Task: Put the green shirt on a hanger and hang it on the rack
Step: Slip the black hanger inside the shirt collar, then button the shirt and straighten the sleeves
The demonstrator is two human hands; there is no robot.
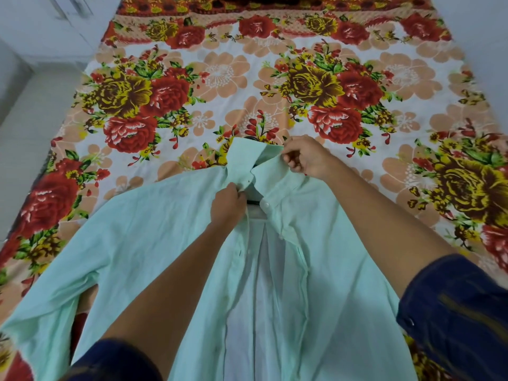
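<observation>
Green shirt (170,243) lies spread front-up on the bed (275,86), collar at the far end, body running toward the near edge, its left-side sleeve trailing out to the near left corner. Placket is open down the middle, showing the pale inner back panel. Bed carries a floral sheet (220,75), red and yellow roses on white and peach. Left hand (227,203) sits at the neck opening, fingers pinched on the left placket edge just below the collar. Right hand (305,158) is farther and to the right, fingers pinching the right side of the collar (247,158), lifting it slightly. Both hands are closed on shirt fabric, neither free. Between the hands, in the gap at the neck, a small dark piece shows, likely part of a hanger (253,201) inside the shirt; too little visible to say how it sits. A white button (265,205) is on the right placket just beside that gap. Both forearms reach over the shirt from the near edge, dark blue sleeves (453,312) at the near right and near left. Pale floor (33,111) and white furniture run along the far left of the bed. Rack not visible.
</observation>
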